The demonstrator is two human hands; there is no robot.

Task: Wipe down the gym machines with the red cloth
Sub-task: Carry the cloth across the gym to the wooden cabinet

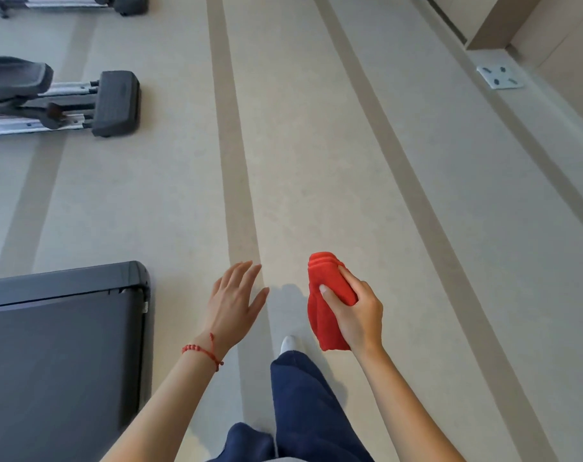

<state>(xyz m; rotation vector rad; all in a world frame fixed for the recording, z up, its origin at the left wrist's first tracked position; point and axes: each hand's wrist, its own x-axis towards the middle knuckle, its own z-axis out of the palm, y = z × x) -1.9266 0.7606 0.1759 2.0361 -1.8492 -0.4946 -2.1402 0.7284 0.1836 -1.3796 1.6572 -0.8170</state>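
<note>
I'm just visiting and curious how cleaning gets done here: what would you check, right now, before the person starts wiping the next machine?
1. Cloth in hand: ok. The right hand grips the folded red cloth.
2. Other hand free: ok. The left hand is open and holds nothing.
3. Cloth touching a machine: not ok. It hangs over the floor.
4. A machine nearby: ok. The treadmill deck lies beside the person's left arm.
5. Another machine ahead: ok. The elliptical stands farther on, to the left.
6. Cloth clean or damp: cannot tell.
</note>
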